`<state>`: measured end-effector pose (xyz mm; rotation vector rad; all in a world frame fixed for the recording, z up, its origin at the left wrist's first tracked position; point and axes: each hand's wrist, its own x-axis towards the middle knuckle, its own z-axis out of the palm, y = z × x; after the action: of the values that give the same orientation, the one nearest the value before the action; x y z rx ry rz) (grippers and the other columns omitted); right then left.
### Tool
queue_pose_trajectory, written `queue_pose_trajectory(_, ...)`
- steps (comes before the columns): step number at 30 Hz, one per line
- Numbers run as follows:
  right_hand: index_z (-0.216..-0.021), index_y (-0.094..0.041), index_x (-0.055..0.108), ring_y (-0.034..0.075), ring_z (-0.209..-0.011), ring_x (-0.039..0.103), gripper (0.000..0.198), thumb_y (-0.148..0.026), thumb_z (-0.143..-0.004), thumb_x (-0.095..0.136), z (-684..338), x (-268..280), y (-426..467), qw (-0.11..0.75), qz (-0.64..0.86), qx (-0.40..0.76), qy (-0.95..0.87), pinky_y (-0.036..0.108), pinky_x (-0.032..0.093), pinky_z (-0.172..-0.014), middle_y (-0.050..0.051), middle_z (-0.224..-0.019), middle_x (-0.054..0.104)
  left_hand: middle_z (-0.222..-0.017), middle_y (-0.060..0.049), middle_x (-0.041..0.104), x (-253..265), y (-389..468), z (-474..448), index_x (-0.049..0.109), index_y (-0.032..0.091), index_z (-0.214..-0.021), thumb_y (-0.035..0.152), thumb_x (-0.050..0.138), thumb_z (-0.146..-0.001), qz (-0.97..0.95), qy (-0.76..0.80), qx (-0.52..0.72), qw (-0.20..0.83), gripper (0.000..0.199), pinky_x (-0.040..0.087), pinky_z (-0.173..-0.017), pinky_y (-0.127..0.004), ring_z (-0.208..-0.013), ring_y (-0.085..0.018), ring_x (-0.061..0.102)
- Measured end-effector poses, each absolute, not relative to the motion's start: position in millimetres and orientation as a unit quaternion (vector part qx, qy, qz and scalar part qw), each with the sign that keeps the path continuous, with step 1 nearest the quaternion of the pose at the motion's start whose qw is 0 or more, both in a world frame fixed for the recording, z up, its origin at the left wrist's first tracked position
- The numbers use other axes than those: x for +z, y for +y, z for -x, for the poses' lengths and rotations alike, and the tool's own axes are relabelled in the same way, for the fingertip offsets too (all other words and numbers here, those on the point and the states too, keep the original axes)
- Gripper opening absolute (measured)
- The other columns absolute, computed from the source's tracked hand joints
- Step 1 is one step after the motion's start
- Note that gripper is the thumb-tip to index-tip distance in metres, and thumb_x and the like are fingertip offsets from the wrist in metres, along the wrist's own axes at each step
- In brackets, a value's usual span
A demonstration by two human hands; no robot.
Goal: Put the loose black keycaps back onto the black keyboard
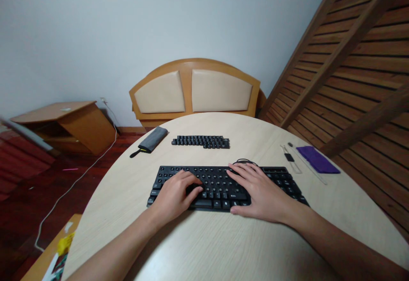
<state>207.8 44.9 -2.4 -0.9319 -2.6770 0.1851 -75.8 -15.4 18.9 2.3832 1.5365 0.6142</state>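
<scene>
A black computer keyboard (204,204) lies across the table before me. Many of its middle and upper positions show bare key stems, while keycaps sit along the bottom rows and the number pad at right. My left hand (179,189) rests over its left-middle part, fingers curled, thumb and index finger pinched at a keycap beside the M key; the fingers largely hide it. With fingers spread, my right hand (258,189) lies flat on the right part of the keyboard. Behind the keyboard, loose black keycaps (200,141) stand in tidy rows on the table.
On the round pale table (204,247) lie a grey pouch (154,139) at left, and a wire keycap puller (290,158), a thin rod (308,163) and a purple cloth (318,160) at right. A coiled black cable (244,160) sits behind the keyboard. A wooden headboard (188,89) stands beyond.
</scene>
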Motion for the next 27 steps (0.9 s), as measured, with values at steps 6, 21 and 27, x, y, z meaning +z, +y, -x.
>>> queue_pose_trajectory(6,-0.145,-0.015,0.049,0.037,-0.138,0.039,0.089,-0.066,-0.074,0.068,-208,-4,44,0.15,0.321,0.05,-0.934,0.057,0.026,-0.115,0.016,-0.153,0.044,-0.099,-0.005,0.067,21,-18,73,0.067,0.019,-0.104,0.027,0.053,-0.1,-0.836,0.522,0.161,0.048,0.017,0.052,-0.084,-0.04,-0.093,-0.023,0.062)
queue_pose_trajectory(21,-0.147,-0.018,0.047,0.037,-0.139,0.038,0.089,-0.067,-0.075,0.067,-210,-6,46,0.152,0.322,0.056,-0.933,0.058,0.025,-0.115,0.015,-0.154,0.042,-0.098,-0.006,0.07,16,-14,75,0.074,0.02,-0.099,0.027,0.056,-0.098,-0.821,0.518,0.205,0.123,0.019,0.053,-0.085,-0.037,-0.092,-0.022,0.063)
queue_pose_trajectory(27,-0.148,-0.019,0.046,0.037,-0.139,0.037,0.089,-0.069,-0.075,0.065,-210,-8,46,0.156,0.319,0.057,-0.933,0.058,0.025,-0.116,0.014,-0.154,0.042,-0.099,-0.006,0.071,13,-11,75,0.074,0.021,-0.099,0.031,0.06,-0.095,-0.793,0.546,0.224,0.148,0.018,0.052,-0.088,-0.04,-0.095,-0.023,0.064)
